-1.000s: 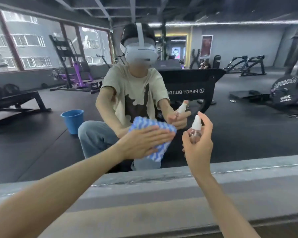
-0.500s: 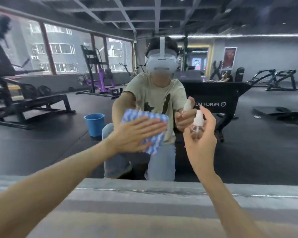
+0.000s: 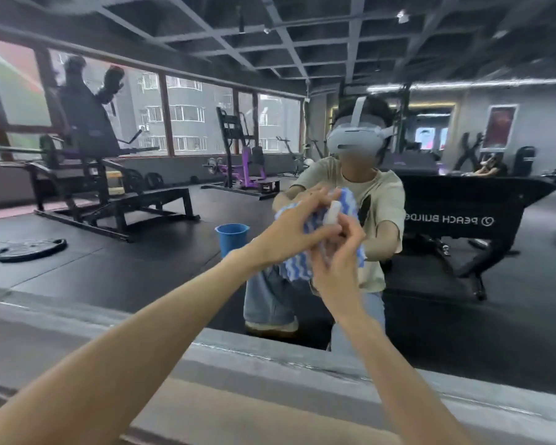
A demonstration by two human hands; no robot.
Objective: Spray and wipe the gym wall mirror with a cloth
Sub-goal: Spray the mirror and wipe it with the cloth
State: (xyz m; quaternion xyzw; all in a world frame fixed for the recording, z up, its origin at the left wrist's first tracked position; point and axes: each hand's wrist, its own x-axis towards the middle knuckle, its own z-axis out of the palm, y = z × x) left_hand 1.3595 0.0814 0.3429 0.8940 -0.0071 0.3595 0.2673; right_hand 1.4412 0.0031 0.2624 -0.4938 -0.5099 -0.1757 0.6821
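The wall mirror (image 3: 148, 271) fills most of the view and shows my reflection. My left hand (image 3: 294, 231) lies with its fingers stretched over a blue-and-white striped cloth (image 3: 297, 268), pressing it to the glass at chest height. My right hand (image 3: 336, 271) grips a small clear spray bottle. Its white nozzle (image 3: 334, 213) sticks up in front of the cloth, right beside my left thumb. The two hands overlap, and the bottle's body is hidden behind my fingers.
A grey ledge (image 3: 270, 383) runs along the mirror's foot, just below my arms. Reflected in the glass are a blue bucket (image 3: 231, 236), a weight plate (image 3: 29, 248) on the black floor, a bench machine (image 3: 109, 200) and a black banner (image 3: 463, 220).
My right hand has brought the bottle left until it overlaps the cloth and my left hand. The cloth now looks more bunched, and the view has swung left.
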